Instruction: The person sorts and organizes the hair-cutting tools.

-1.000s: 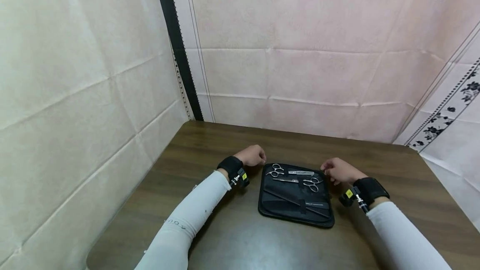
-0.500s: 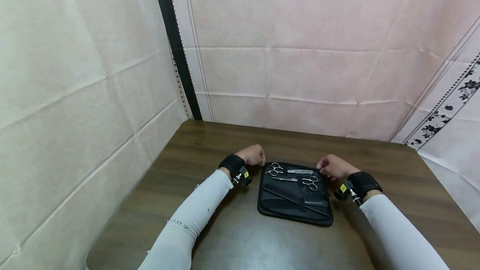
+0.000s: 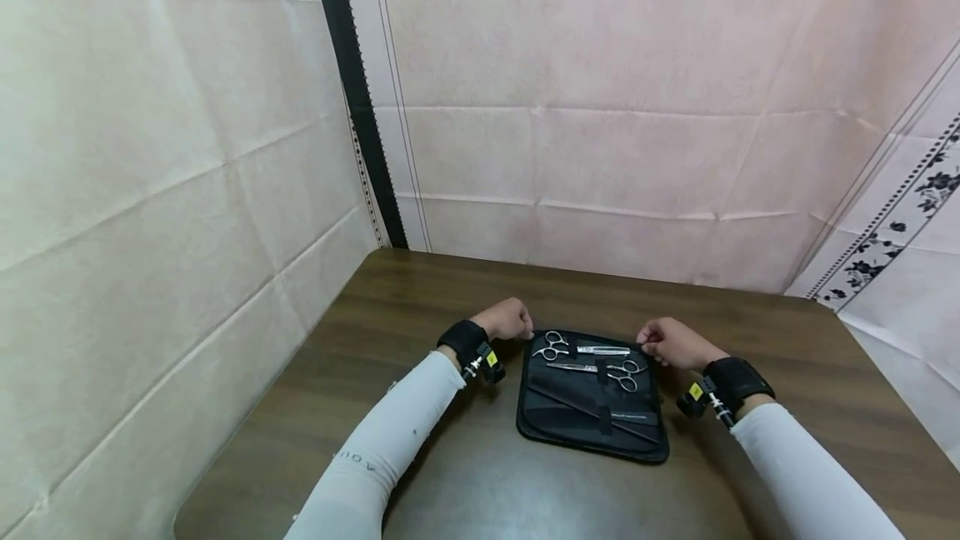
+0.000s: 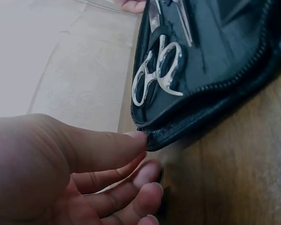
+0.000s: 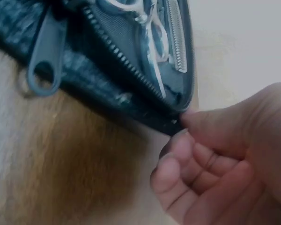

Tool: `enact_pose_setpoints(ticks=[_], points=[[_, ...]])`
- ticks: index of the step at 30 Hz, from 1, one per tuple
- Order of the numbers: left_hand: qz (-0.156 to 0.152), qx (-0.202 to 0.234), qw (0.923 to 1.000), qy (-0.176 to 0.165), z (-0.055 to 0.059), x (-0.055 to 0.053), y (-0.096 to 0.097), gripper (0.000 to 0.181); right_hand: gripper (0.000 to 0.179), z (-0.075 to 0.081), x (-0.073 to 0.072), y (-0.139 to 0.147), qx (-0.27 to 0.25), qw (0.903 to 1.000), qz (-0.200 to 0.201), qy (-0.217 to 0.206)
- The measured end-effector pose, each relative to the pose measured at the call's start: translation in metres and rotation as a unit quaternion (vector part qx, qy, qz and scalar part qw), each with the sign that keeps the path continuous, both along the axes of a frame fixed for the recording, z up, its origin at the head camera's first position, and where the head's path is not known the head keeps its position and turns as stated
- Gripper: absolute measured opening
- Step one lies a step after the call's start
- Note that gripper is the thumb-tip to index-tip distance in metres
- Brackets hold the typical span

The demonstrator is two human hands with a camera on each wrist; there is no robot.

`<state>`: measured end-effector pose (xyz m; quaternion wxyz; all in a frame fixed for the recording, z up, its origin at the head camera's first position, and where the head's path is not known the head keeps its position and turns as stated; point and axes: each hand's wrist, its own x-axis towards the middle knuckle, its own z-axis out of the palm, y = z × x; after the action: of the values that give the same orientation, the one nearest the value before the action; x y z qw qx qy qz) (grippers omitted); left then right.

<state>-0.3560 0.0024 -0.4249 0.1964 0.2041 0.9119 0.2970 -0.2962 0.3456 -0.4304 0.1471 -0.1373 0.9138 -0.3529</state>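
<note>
A black zippered scissors case lies open and flat on the table. Two pairs of silver scissors sit in it, and below them runs a long dark strip, perhaps a comb. At the case's far left corner, my left hand pinches the edge between thumb and fingers; the left wrist view shows the thumb on top of that corner. My right hand pinches the far right corner, its other fingers curled in. A metal zipper pull hangs along the side in the right wrist view.
The brown wooden table extends around the case on every side. Pale creased cloth hangs behind it and on the left. Black wrist bands with small cameras sit on both wrists.
My right hand moved slightly left onto the case's far right corner, then stayed about there. The left hand keeps its place at the other corner. The head view shifted slightly.
</note>
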Motion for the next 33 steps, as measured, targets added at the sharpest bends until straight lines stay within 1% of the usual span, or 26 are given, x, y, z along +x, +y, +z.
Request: enact_pose_setpoints(ticks=[2, 6, 7, 9, 14, 18, 20, 23, 26, 33], points=[[0.009, 0.018, 0.9997, -0.009, -0.001, 0.0, -0.001, 0.026, 0.015, 0.0, 0.001, 0.001, -0.007, 1.0, -0.001, 0.002], [0.023, 0.049, 0.9984, -0.016, -0.002, 0.0, -0.002, 0.008, 0.023, 0.001, 0.002, 0.003, -0.01, 0.9999, 0.005, 0.013], [0.022, 0.052, 0.9983, -0.015, -0.001, 0.0, -0.002, 0.006, 0.024, 0.002, 0.002, 0.003, -0.008, 0.9998, 0.005, 0.016], [0.015, 0.058, 0.9981, -0.014, 0.0, -0.001, -0.002, 0.008, 0.024, 0.004, 0.002, 0.003, -0.004, 0.9996, 0.007, 0.026], [-0.006, 0.055, 0.9985, -0.003, 0.006, -0.002, -0.005, 0.01, 0.023, 0.008, 0.001, 0.002, 0.008, 0.9988, 0.009, 0.047], [-0.012, 0.051, 0.9986, 0.005, 0.007, -0.004, -0.006, 0.01, 0.022, 0.009, -0.002, 0.0, 0.007, 0.9984, 0.005, 0.055], [-0.013, 0.048, 0.9987, 0.013, 0.009, -0.006, -0.007, 0.01, 0.021, 0.011, -0.004, -0.002, 0.005, 0.9983, 0.0, 0.059], [-0.004, 0.05, 0.9985, 0.02, 0.013, -0.008, -0.006, 0.01, 0.02, 0.012, -0.009, -0.003, 0.002, 0.9979, -0.008, 0.065], [0.011, 0.053, 0.998, 0.032, 0.017, -0.011, -0.004, 0.011, 0.02, 0.012, -0.015, -0.003, 0.006, 0.9971, -0.024, 0.071], [0.047, 0.045, 0.9955, 0.069, 0.017, -0.028, 0.007, 0.014, 0.019, 0.016, -0.027, -0.005, 0.028, 0.9931, -0.061, 0.096]])
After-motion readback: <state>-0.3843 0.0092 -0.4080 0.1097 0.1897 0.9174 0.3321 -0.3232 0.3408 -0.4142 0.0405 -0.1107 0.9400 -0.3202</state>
